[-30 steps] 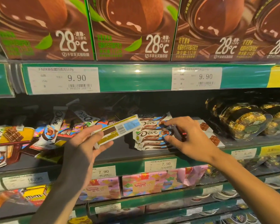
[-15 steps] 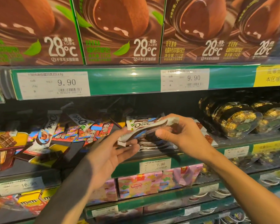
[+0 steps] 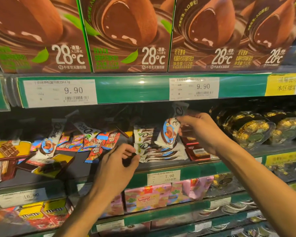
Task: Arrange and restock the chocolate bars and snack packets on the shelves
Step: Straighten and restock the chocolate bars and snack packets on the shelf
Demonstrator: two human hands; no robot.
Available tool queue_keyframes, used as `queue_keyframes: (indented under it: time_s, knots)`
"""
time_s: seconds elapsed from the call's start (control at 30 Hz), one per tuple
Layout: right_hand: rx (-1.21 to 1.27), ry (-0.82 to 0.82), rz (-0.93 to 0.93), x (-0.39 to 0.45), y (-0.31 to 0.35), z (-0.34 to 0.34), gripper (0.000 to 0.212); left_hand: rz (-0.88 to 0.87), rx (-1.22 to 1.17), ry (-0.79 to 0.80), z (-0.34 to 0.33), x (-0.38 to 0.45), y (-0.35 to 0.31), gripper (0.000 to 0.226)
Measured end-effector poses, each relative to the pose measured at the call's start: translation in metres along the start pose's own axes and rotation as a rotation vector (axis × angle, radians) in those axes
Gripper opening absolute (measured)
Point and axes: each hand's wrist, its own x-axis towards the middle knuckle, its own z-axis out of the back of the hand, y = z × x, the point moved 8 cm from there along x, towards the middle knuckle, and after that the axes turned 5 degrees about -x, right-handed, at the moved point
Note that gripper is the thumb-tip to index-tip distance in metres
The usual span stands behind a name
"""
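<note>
My right hand [image 3: 201,130] pinches a white Dove chocolate bar [image 3: 168,132] by its upper part and holds it upright over the Dove stack [image 3: 159,152] on the middle shelf. My left hand [image 3: 116,166] sits lower, its fingers curled against the left end of that stack at the shelf's front edge. Loose Dove bars [image 3: 54,134] and red and blue snack packets [image 3: 99,144] lie scattered to the left.
Yellow chocolate boxes [image 3: 12,149] lie at the far left. Gold-wrapped chocolates in clear boxes [image 3: 251,129] stand to the right, a dark red box [image 3: 196,149] beside the stack. Brown 28°C cartons [image 3: 126,35] fill the shelf above. Pink boxes [image 3: 149,197] and m&m packs [image 3: 46,212] sit below.
The right hand has lifted one Dove bar from flat to upright. The left hand let go of that bar and dropped to the stack's left end.
</note>
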Motion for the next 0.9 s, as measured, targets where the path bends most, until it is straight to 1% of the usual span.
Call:
queue_keyframes:
  time_s: [0.07, 0.13, 0.17, 0.2, 0.27, 0.3, 0.37, 0.43, 0.5, 0.57, 0.6, 0.67, 0.73, 0.9]
  knots:
    - [-0.042, -0.018, -0.032, 0.005, 0.006, 0.001, 0.022, -0.018, 0.036, -0.006, -0.002, 0.0, 0.001, 0.013]
    - [-0.07, 0.006, -0.035, 0.009, 0.015, -0.003, 0.018, -0.034, 0.072, -0.011, -0.003, -0.001, 0.001, 0.018]
    - [-0.127, 0.022, -0.03, 0.011, 0.017, -0.005, 0.014, -0.041, 0.086, -0.014, -0.003, -0.002, 0.001, 0.02]
    - [-0.235, 0.022, -0.03, 0.013, 0.021, -0.007, 0.014, -0.043, 0.093, -0.018, -0.003, -0.003, 0.001, 0.022]
    - [-0.531, 0.025, -0.02, 0.02, 0.021, -0.009, 0.025, -0.029, 0.087, -0.028, -0.003, -0.004, 0.001, 0.026]
    - [-0.648, 0.06, -0.022, 0.025, 0.017, -0.014, 0.027, -0.019, 0.085, -0.034, -0.003, -0.004, 0.001, 0.03]
    - [-0.816, 0.155, 0.009, 0.03, 0.017, -0.029, 0.022, 0.001, 0.096, -0.026, -0.005, -0.003, 0.002, 0.041]
    - [-0.898, 0.234, 0.078, 0.035, 0.02, -0.047, 0.017, -0.009, 0.14, -0.006, -0.008, -0.001, -0.001, 0.052]
    - [-0.949, 0.334, 0.097, 0.038, 0.016, -0.062, 0.02, -0.015, 0.207, 0.005, -0.011, 0.0, -0.006, 0.06]
    - [-0.955, 0.378, 0.129, 0.043, 0.011, -0.069, 0.01, 0.0, 0.253, -0.005, -0.015, 0.001, -0.009, 0.056]
    - [-0.962, 0.393, 0.155, 0.045, 0.008, -0.071, 0.011, 0.003, 0.265, -0.018, -0.017, 0.002, -0.011, 0.05]
    - [-1.009, 0.421, 0.208, 0.045, 0.007, -0.074, 0.022, -0.001, 0.278, -0.054, -0.02, 0.003, -0.015, 0.036]
    - [-1.05, 0.441, 0.241, 0.041, 0.005, -0.077, 0.027, 0.001, 0.261, -0.083, -0.021, 0.003, -0.017, 0.028]
    - [-1.037, 0.452, 0.242, 0.041, -0.008, -0.067, 0.036, -0.034, 0.248, -0.131, -0.021, 0.005, -0.019, 0.028]
